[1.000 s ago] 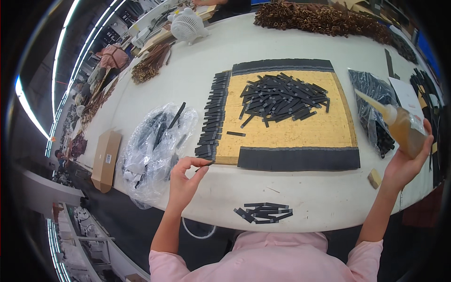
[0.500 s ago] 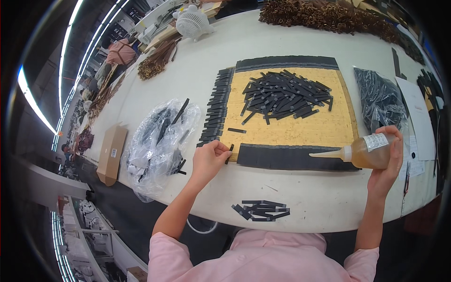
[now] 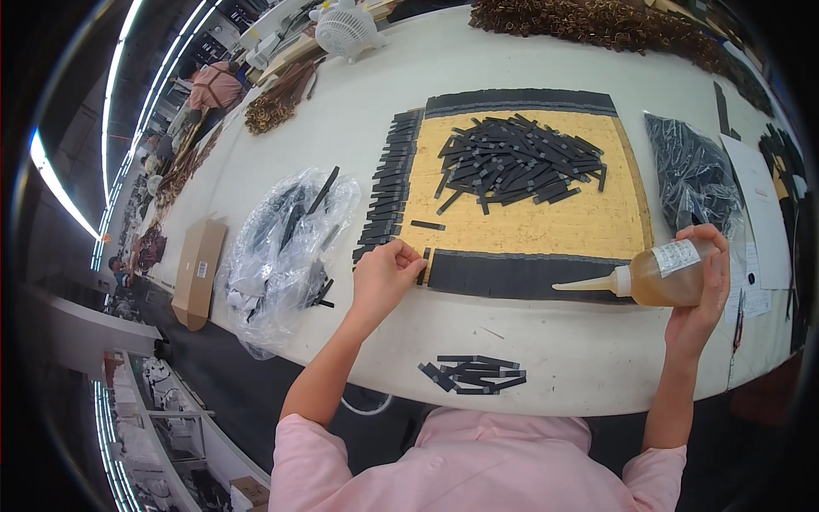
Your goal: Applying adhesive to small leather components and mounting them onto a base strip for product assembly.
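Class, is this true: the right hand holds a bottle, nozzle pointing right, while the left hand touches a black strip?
No: the head view shows the nozzle pointing left. The right hand holds the bottle; the left hand touches a black strip.

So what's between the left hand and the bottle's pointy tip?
In the head view: a black strip at the left hand, then part of the near black row edging the yellow board.

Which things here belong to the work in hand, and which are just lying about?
Apparently in use:
bottle, in the right hand
black strip, at the left hand
yellow board
pile of black strips, on the board

Seemingly just lying about:
white fan
cardboard box
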Demonstrator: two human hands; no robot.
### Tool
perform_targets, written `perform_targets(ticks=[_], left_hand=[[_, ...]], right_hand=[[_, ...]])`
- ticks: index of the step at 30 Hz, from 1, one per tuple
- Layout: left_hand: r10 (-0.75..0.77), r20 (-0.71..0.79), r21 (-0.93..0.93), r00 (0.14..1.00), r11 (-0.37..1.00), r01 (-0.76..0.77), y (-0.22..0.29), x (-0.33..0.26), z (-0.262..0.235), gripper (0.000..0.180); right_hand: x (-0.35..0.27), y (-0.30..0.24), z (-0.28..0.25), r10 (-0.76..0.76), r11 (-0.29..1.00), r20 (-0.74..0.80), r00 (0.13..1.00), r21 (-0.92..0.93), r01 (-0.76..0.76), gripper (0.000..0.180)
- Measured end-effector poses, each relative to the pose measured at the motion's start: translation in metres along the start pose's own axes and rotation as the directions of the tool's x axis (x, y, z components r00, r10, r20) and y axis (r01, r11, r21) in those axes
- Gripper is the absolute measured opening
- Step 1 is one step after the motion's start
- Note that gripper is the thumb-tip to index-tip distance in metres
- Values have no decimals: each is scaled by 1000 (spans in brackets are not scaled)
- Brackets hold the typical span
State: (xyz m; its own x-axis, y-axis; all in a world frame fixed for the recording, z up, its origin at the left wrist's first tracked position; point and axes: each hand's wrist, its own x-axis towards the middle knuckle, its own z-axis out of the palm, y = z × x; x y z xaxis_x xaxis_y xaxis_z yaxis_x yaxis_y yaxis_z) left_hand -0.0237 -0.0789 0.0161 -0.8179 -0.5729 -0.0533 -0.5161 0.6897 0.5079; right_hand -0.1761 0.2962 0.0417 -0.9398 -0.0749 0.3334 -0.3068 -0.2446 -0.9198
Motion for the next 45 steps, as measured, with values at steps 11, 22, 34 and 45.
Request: perform_targets(ticks=[11, 22, 34, 45], left_hand=[[-11, -48, -68, 999, 998, 8, 1, -6, 1, 22], [500, 368, -278, 784, 864, -420, 11, -95, -19, 22], [561, 427, -180, 709, 821, -541, 16, -102, -5, 17], [293, 205, -952, 934, 282, 120, 44, -82, -25, 13]], right_hand=[[0, 3, -1, 33, 999, 1, 999, -40, -32, 36], [0, -3, -1, -6, 999, -135, 991, 32, 10, 45], [-12, 4, 12, 6, 996, 46, 999, -87, -2, 42], [-23, -13, 34, 42, 973, 19, 999, 228, -45, 48]])
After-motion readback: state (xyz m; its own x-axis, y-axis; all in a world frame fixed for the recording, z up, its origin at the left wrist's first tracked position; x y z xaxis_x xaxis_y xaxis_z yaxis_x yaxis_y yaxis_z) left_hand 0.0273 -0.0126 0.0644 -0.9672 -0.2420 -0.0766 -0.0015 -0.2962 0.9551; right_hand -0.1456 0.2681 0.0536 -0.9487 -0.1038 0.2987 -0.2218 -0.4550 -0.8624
